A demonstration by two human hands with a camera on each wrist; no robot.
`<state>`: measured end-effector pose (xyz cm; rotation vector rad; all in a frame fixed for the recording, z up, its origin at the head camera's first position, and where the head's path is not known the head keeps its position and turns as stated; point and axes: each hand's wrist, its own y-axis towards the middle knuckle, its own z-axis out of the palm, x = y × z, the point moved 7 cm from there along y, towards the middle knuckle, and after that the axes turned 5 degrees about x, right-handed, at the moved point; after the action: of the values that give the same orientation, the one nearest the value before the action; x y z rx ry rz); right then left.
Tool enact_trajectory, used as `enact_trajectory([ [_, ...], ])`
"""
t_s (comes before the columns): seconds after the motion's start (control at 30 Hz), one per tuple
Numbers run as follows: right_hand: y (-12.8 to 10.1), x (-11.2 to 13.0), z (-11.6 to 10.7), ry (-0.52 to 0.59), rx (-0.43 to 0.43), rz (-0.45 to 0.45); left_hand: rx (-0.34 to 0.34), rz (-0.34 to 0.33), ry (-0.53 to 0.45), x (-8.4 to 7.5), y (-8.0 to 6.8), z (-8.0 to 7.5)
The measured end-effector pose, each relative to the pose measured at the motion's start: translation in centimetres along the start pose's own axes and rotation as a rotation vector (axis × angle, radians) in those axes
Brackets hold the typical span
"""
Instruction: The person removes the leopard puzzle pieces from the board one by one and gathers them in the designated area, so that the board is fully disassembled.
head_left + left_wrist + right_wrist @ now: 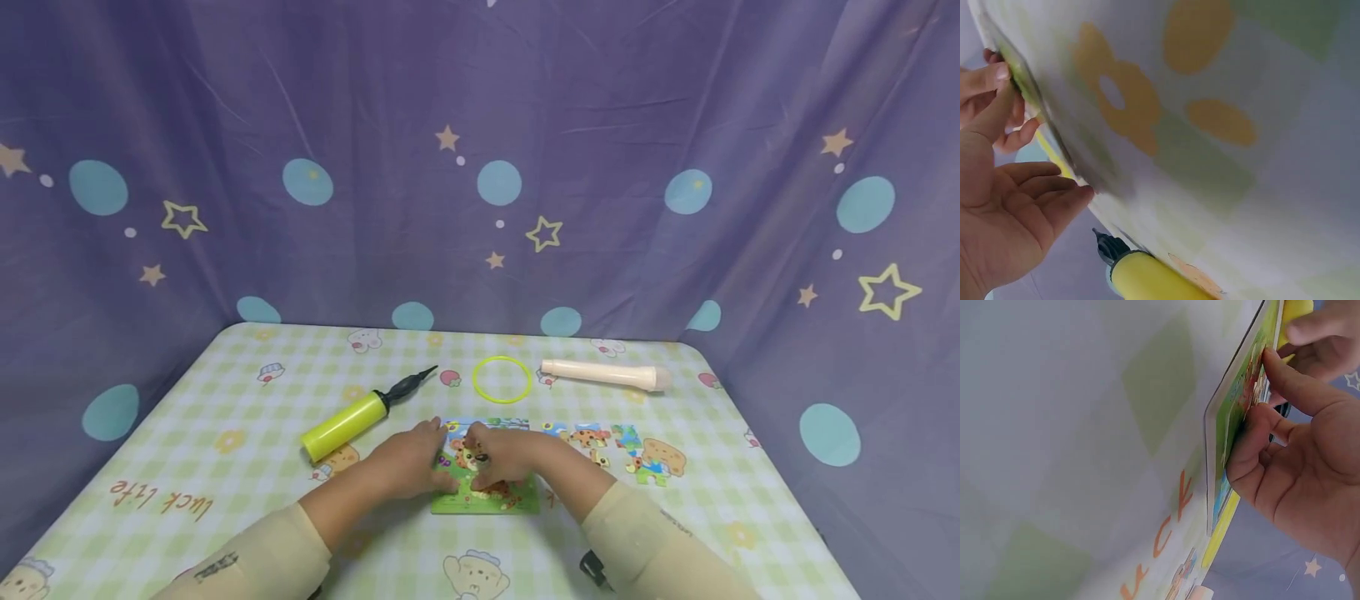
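Both hands working a piece into the green cardboard jigsaw board (486, 498), lying flat on the checked cloth surface (225, 467).

Left hand (408, 467) laid on the board's left edge, fingers (1047, 187) straight and loosely apart; right hand (502, 458) over the board's middle, fingers (1254, 434) curled, pressing on a small cartoon puzzle piece. Likely slips: board sliding on the smooth cloth under uneven pressure; piece seated crooked and popping up; loose colourful pieces (622, 450) right of the board swept aside by a sleeve. Yellow balloon pump (348, 421) left of the board, thin yellow ring (502, 379) and cream plastic tube (606, 374) behind it, well apart.
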<state>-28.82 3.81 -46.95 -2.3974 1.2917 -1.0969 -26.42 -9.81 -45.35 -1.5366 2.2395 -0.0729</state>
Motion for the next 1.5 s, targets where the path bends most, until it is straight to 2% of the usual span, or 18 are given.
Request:
enact_trajectory([
  [0.13,0.2,-0.2,0.0,0.007,0.01,-0.009,0.043,-0.025,0.107,-0.3,0.5,0.3],
  [0.2,0.2,-0.2,0.0,0.011,0.013,-0.01,0.058,-0.035,0.129,-0.5,0.6,0.2],
  [0.47,0.1,-0.1,-0.2,0.042,0.021,-0.021,0.079,-0.063,0.151,-0.7,0.9,0.0],
  [0.63,-0.1,0.0,-0.2,0.044,0.016,-0.051,0.065,-0.061,0.178,-0.5,1.0,-0.2],
  [0.77,-0.2,-0.1,-0.1,0.096,0.012,-0.077,0.058,-0.065,0.177,-0.2,1.0,-0.1],
  [0.9,-0.4,-0.1,-0.4,0.135,-0.012,-0.085,0.062,-0.058,0.186,-0.2,1.1,-0.1],
  [1.1,-0.4,0.5,-0.7,0.045,-0.094,-0.16,0.06,-0.052,0.177,-0.5,1.2,-0.3],
  [1.17,-0.5,0.6,-1.0,0.052,-0.125,-0.19,0.058,-0.054,0.17,-0.6,1.2,-0.3],
  [1.37,-1.6,0.1,-3.2,0.246,-0.202,-0.291,0.079,-0.075,0.166,-0.7,1.2,-0.4],
  [1.43,-2.2,-0.6,-4.2,0.297,-0.212,-0.306,0.087,-0.084,0.165,-0.7,1.2,-0.3],
  [1.5,-3.1,-1.6,-5.0,0.304,-0.223,-0.292,0.092,-0.093,0.165,-0.6,1.2,-0.3],
])
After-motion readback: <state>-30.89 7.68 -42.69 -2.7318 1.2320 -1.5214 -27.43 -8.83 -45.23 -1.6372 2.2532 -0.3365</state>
